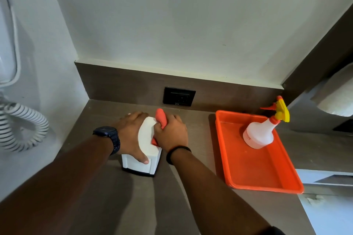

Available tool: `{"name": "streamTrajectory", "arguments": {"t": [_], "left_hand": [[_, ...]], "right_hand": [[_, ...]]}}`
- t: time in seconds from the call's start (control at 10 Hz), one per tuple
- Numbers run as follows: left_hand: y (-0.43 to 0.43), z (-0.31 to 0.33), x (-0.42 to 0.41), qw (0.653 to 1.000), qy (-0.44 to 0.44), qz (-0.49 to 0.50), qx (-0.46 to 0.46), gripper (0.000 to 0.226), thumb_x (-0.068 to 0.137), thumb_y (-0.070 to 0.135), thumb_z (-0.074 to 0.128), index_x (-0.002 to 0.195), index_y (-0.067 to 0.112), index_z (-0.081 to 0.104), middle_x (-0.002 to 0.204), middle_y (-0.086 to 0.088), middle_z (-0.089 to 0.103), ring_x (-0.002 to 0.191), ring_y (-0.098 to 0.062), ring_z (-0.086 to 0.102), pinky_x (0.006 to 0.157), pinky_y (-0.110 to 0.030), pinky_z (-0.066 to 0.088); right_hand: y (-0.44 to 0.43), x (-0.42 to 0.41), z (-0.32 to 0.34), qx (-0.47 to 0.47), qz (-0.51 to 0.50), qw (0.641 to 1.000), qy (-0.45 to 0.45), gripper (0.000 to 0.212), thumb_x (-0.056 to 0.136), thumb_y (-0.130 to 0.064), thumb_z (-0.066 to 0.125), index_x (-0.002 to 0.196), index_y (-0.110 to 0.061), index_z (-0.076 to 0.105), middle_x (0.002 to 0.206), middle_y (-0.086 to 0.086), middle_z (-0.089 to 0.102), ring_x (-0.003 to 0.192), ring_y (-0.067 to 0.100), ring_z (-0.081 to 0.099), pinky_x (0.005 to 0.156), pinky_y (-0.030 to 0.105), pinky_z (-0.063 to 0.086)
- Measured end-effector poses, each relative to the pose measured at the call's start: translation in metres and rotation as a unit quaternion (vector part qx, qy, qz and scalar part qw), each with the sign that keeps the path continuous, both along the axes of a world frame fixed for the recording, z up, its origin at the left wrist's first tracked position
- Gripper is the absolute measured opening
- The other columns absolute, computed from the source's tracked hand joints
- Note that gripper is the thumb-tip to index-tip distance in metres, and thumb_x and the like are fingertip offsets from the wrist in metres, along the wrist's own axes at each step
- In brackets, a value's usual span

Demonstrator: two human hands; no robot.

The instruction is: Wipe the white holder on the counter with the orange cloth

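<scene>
The white holder point(146, 143) is a small boxy stand with a curved top face, plain white sides and a thin dark base, standing upright on the brown table point(118, 200) toward its back left corner, a little in front of the rear upstand. There is one holder and one orange cloth point(161, 120); the cloth is bunched into a wad and pressed against the holder's right upper side, a rounded end poking up past the knuckles and a small corner showing below. The right hand point(170, 133) is closed tightly around this cloth, fingers curled over it, a dark band on the wrist. The left hand point(131, 135) lies spread over the holder's left side and top, fingers wide, thumb down on the front face, steadying it; a dark watch point(108, 136) sits on that wrist. To the right, near the table's right edge, lies one orange tray point(257, 179), and in its back part stands one white spray bottle point(261, 133) with a yellow and orange trigger head. One black socket point(179, 96) is set in the rear upstand behind the holder. A coiled white cord point(21, 126) hangs at the left wall.
</scene>
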State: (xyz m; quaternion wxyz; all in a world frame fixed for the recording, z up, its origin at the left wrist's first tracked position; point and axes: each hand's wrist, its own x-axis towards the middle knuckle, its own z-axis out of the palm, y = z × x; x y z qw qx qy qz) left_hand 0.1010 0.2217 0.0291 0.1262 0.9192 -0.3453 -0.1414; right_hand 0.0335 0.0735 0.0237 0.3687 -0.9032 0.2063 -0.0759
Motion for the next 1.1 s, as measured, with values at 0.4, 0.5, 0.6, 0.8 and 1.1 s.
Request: {"name": "streamTrajectory", "arguments": {"t": [0.4, 0.5, 0.6, 0.8, 1.1], "left_hand": [[-0.009, 0.010, -0.007, 0.996, -0.017, 0.013, 0.082, 0.154, 0.012, 0.094, 0.061, 0.143, 0.027, 0.014, 0.156, -0.002, 0.019, 0.140, -0.029, 0.019, 0.112, -0.049, 0.025], [-0.035, 0.014, -0.015, 0.999, -0.043, -0.006, 0.026, 0.148, 0.028, 0.103, 0.045, 0.148, 0.024, 0.009, 0.158, -0.005, 0.015, 0.144, -0.024, 0.009, 0.115, -0.045, 0.014], [-0.079, 0.012, -0.031, 0.993, -0.095, -0.054, -0.042, 0.135, 0.043, 0.100, 0.044, 0.148, 0.023, 0.011, 0.158, -0.007, 0.017, 0.143, -0.025, 0.014, 0.112, -0.036, 0.011], [-0.193, -0.026, -0.072, 0.989, -0.047, -0.131, -0.040, 0.134, 0.048, 0.089, 0.058, 0.148, 0.016, 0.008, 0.158, -0.011, 0.013, 0.143, -0.026, 0.011, 0.116, -0.042, 0.010], [-0.235, -0.064, -0.093, 0.993, 0.011, -0.113, 0.009, 0.144, 0.033, 0.096, 0.052, 0.147, 0.021, 0.007, 0.158, -0.007, 0.010, 0.139, -0.029, 0.020, 0.113, -0.044, 0.023]], "right_hand": [[-0.137, -0.076, -0.011, -0.123, -0.098, 0.987, -0.028, 0.047, 0.082, -0.019, 0.060, 0.128, -0.009, 0.059, 0.119, 0.021, 0.067, 0.107, 0.043, 0.058, 0.094, 0.046, 0.044], [-0.169, -0.092, -0.016, -0.146, -0.105, 0.983, 0.017, 0.049, 0.086, -0.023, 0.060, 0.134, -0.012, 0.054, 0.127, 0.020, 0.063, 0.113, 0.045, 0.053, 0.096, 0.047, 0.045], [-0.188, -0.098, -0.023, -0.173, -0.095, 0.979, 0.050, 0.051, 0.088, -0.028, 0.058, 0.136, -0.014, 0.051, 0.129, 0.019, 0.061, 0.114, 0.044, 0.052, 0.093, 0.049, 0.048], [-0.218, -0.098, -0.049, -0.260, -0.001, 0.958, 0.125, 0.051, 0.089, -0.037, 0.053, 0.137, -0.021, 0.044, 0.134, 0.012, 0.057, 0.119, 0.037, 0.049, 0.091, 0.047, 0.049], [-0.237, -0.108, -0.086, -0.230, 0.099, 0.947, 0.200, 0.075, 0.083, -0.061, 0.038, 0.149, -0.040, 0.008, 0.165, 0.002, 0.013, 0.152, 0.030, 0.002, 0.119, 0.059, 0.007]]}}
